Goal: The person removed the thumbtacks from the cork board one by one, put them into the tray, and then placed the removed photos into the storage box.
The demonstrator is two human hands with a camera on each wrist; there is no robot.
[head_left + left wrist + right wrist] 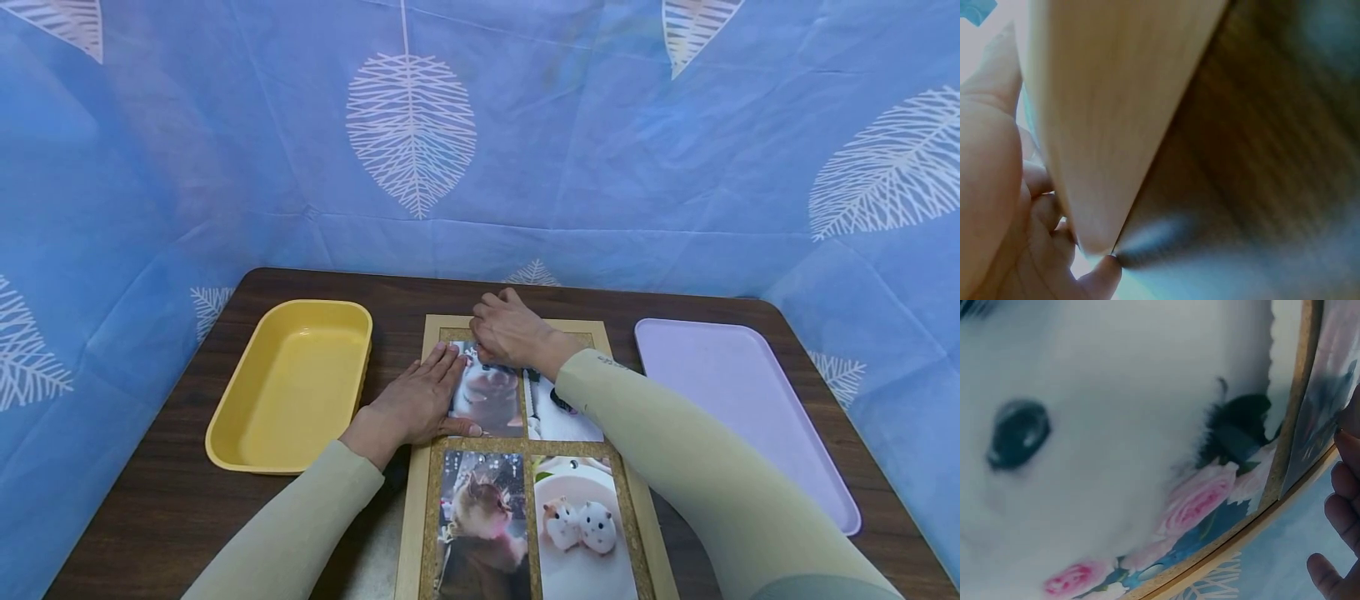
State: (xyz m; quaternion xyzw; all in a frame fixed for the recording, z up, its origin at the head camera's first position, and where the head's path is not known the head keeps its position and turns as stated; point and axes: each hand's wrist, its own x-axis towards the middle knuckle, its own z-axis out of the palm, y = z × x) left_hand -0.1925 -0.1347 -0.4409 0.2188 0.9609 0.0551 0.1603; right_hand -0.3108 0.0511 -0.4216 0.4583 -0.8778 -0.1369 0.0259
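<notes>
A cork board [528,447] in a pale wooden frame lies on the table and bears several animal photos. My left hand [420,400] rests on the frame's left side, fingers straight, fingertips and thumb over the upper left photo [491,400]. In the left wrist view, that hand [1016,206] lies along the frame's side [1110,125]. At the top of the same photo is my right hand [513,329], its fingers curled; I cannot tell whether it pinches anything. A flat silver thumbtack [1150,572] sits on the upper right photo [1116,444] of a white animal with roses.
To the left stands a deep yellow tray [288,400]. A shallow lilac tray [738,400] lies on the right. Below my hands are a cat photo [480,525] and a photo of two hamsters [581,533] with a tack at its top. Behind the table hangs a blue leaf-patterned cloth [570,150].
</notes>
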